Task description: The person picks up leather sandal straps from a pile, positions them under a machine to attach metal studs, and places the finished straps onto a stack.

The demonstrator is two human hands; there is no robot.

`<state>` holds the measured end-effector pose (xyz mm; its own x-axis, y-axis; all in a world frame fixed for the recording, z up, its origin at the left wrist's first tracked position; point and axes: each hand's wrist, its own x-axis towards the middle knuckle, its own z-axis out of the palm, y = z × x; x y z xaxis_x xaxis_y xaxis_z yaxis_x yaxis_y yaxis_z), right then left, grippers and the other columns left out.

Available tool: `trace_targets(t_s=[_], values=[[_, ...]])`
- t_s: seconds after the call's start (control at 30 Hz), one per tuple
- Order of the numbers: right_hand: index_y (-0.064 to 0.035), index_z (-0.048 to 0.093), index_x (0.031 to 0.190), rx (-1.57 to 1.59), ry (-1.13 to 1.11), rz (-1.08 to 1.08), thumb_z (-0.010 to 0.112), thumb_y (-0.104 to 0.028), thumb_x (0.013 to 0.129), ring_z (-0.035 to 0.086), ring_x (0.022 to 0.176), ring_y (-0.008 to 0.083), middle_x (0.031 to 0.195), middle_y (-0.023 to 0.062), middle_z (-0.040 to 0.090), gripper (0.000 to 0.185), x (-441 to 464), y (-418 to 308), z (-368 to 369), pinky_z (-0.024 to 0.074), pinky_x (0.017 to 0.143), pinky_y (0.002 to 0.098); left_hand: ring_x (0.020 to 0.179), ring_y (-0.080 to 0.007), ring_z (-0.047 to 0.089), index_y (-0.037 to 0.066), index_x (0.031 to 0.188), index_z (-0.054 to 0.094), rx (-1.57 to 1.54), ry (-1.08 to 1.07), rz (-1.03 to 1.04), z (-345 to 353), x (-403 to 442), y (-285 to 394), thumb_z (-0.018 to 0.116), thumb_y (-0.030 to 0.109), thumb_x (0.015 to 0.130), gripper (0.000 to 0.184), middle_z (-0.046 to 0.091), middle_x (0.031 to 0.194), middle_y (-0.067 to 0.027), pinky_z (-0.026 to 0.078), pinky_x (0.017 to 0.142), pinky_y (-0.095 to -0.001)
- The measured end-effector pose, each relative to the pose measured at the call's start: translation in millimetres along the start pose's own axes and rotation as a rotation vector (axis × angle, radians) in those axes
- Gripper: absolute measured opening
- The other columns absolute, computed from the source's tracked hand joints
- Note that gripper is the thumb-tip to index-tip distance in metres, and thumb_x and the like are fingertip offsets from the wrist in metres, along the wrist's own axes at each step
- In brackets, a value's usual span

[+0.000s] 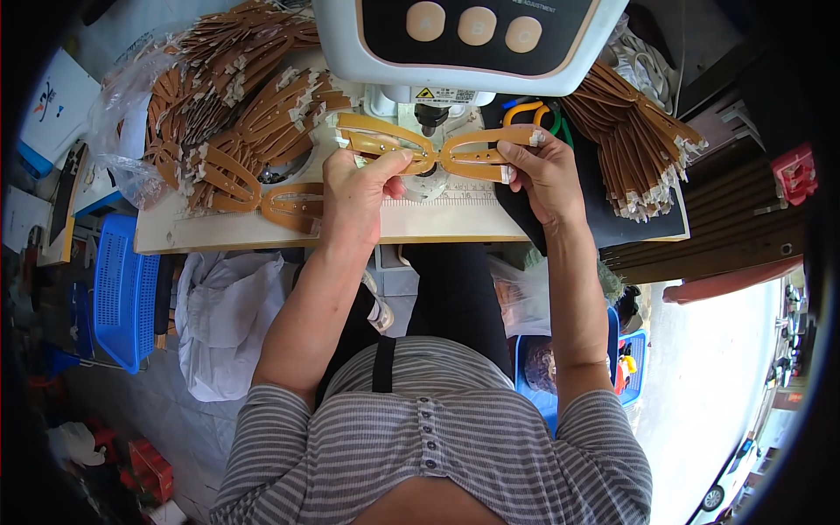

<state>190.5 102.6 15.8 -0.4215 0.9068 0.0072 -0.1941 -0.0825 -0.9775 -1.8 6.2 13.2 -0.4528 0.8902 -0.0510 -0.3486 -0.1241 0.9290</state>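
Observation:
A tan strap piece (471,157) with long slots and small metal studs is stretched sideways under the machine's dark head (431,115). Its left part is pinched between the thumb and fingers of my left hand (363,185). On the other side, my right hand (542,171) grips the right part near its pale, taped ends. The narrow middle of the strap lies just below the machine head, over a round metal plate (429,185). My fingertips partly cover the strap.
Piles of similar brown straps lie on the left (254,122) and right (626,131) of the worktable (262,238). Scissors with orange handles (523,109) are beside the machine (472,74). Blue baskets (125,293) stand below, left and right.

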Motion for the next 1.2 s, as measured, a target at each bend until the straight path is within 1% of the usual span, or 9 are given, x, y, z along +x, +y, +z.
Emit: trace_targets(t_s=[0.1,0.2,0.3,0.4,0.5,0.7,1.0,1.1,1.2], values=[[0.0016,0.060,0.089,-0.008,0.002,0.000,0.065,-0.004,0.080,0.052,0.049,0.0064,0.065,0.0046,0.060,0.012,-0.5,0.7,-0.9,0.0423,0.042,0.0172,0.051,-0.0088,0.049,-0.002,0.084,0.058,-0.021,-0.026,0.023,-1.3,-0.1,-1.4,0.064,0.005,0.072,0.015,0.061,0.074,-0.0088,0.041,0.048,-0.0208],[0.0013,0.060,0.088,-0.030,0.021,-0.004,0.065,-0.005,0.079,0.052,0.049,0.0063,0.065,0.0043,0.060,0.012,-3.7,-0.7,-0.6,0.0418,0.042,0.0172,0.059,-0.0097,0.052,-0.002,0.091,0.057,-0.097,-0.044,-0.041,-4.9,-1.7,0.4,0.063,0.006,0.076,0.018,0.061,0.079,-0.0080,0.041,0.050,-0.0216],[0.0007,0.060,0.087,-0.054,0.045,-0.016,0.065,-0.005,0.079,0.051,0.048,0.0059,0.065,0.0036,0.060,0.011,-4.1,-6.6,-4.2,0.0408,0.042,0.0169,0.056,-0.0101,0.055,-0.003,0.087,0.058,-0.183,-0.024,-0.065,-3.2,-3.1,8.2,0.062,0.010,0.077,0.017,0.062,0.075,-0.0100,0.043,0.048,-0.0209],[0.0002,0.061,0.086,-0.060,0.060,-0.033,0.066,-0.005,0.079,0.051,0.048,0.0053,0.064,0.0032,0.060,0.010,-1.6,-10.4,-13.8,0.0397,0.042,0.0165,0.061,-0.0101,0.058,-0.002,0.090,0.059,-0.087,-0.035,-0.081,-4.4,1.2,4.7,0.061,0.011,0.079,0.018,0.062,0.076,-0.0098,0.044,0.048,-0.0207],[0.0000,0.061,0.086,-0.070,0.061,-0.024,0.065,-0.004,0.079,0.051,0.047,0.0049,0.065,0.0035,0.061,0.009,-1.7,-11.8,-19.5,0.0391,0.042,0.0162,0.069,-0.0111,0.059,-0.001,0.094,0.058,-0.043,-0.061,-0.094,-1.2,0.5,6.7,0.058,0.006,0.080,0.016,0.063,0.083,-0.0103,0.040,0.049,-0.0194],[0.0006,0.061,0.085,-0.056,0.050,-0.008,0.065,-0.003,0.079,0.051,0.046,0.0055,0.065,0.0047,0.062,0.008,-1.5,-10.5,-23.8,0.0394,0.041,0.0165,0.073,-0.0128,0.062,-0.001,0.095,0.057,0.007,-0.082,-0.076,-0.9,0.2,6.5,0.059,0.004,0.078,0.017,0.063,0.084,-0.0103,0.039,0.047,-0.0182],[0.0009,0.060,0.084,-0.075,0.045,0.035,0.065,-0.003,0.079,0.052,0.046,0.0061,0.064,0.0048,0.061,0.008,2.1,-3.7,-27.9,0.0400,0.040,0.0173,0.059,-0.0093,0.057,-0.001,0.091,0.057,-0.018,-0.036,-0.033,0.3,2.3,0.2,0.059,0.000,0.076,0.015,0.063,0.078,-0.0101,0.038,0.045,-0.0178],[0.0011,0.060,0.084,-0.092,0.048,0.035,0.065,-0.003,0.079,0.052,0.046,0.0062,0.064,0.0046,0.061,0.008,1.5,-4.9,-26.9,0.0401,0.040,0.0173,0.056,-0.0086,0.054,-0.001,0.090,0.057,0.003,0.000,-0.033,2.2,0.9,1.5,0.059,0.000,0.076,0.015,0.063,0.076,-0.0101,0.038,0.045,-0.0178],[0.0013,0.060,0.085,-0.108,0.056,0.034,0.065,-0.003,0.079,0.052,0.047,0.0064,0.063,0.0044,0.060,0.009,1.4,-4.9,-25.9,0.0403,0.041,0.0174,0.056,-0.0092,0.055,-0.001,0.090,0.057,0.003,-0.022,-0.040,-1.2,3.9,-1.3,0.059,-0.001,0.075,0.015,0.063,0.076,-0.0106,0.037,0.045,-0.0178]])
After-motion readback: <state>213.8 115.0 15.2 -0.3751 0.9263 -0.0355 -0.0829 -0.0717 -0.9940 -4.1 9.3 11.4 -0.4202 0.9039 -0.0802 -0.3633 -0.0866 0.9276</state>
